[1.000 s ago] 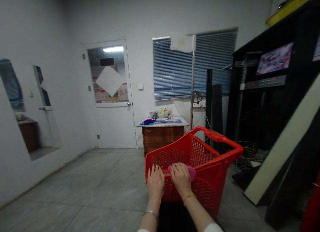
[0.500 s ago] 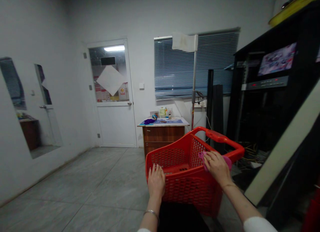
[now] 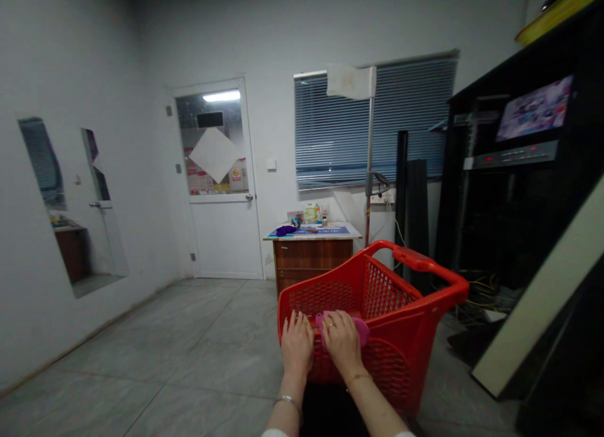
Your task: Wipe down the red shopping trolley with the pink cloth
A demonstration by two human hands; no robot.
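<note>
A red plastic shopping cart [image 3: 396, 355] stands in front of me, its handle toward the right. My left hand [image 3: 297, 344] grips the near rim at the cart's left end, fingers curled over the edge. Close beside it, my right hand [image 3: 340, 341] presses a pink cloth [image 3: 362, 330] onto the same rim. Parts of the cloth stick out on both sides of the right hand; the rest is hidden beneath it. The inside of the basket shows perforated walls.
Behind the cart is a wooden cabinet [image 3: 314, 254] with a purple cloth [image 3: 285, 231] and small bottles on top. A metal pole [image 3: 370, 148] rises beside it. To the right, a black rack [image 3: 519, 204] holds a screen, and a pale board [image 3: 533, 305] leans there. A white door [image 3: 226, 236] stands behind.
My right hand has slid left along the near rim with the pink cloth, from near the handle to beside my left hand. The left hand stays on the rim.
</note>
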